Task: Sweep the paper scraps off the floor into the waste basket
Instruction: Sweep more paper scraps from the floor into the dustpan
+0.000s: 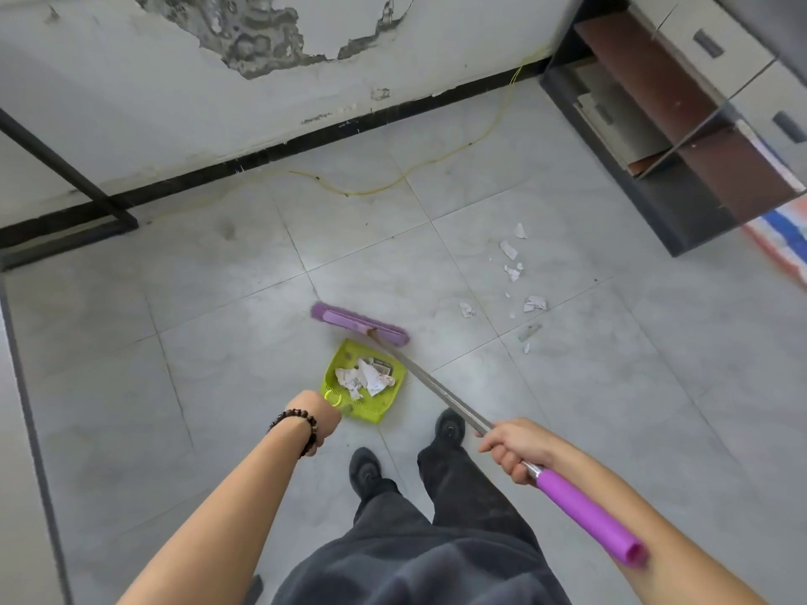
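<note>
step: gathering, part done | left hand [321, 414] holds dustpan [332, 372] handle | right hand [511, 449] grips broom [360, 324] shaft | scraps [535, 304]: some in pan, rest on floor [218, 320] to the right | basket unseen | next: likely draw the rest into pan

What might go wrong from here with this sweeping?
The dustpan, held by the left hand, already holds crumpled paper; tilting it could spill that back out. The scraps on the floor lie right of the broom, held by the right hand; the tiny ones could easily be missed.
</note>
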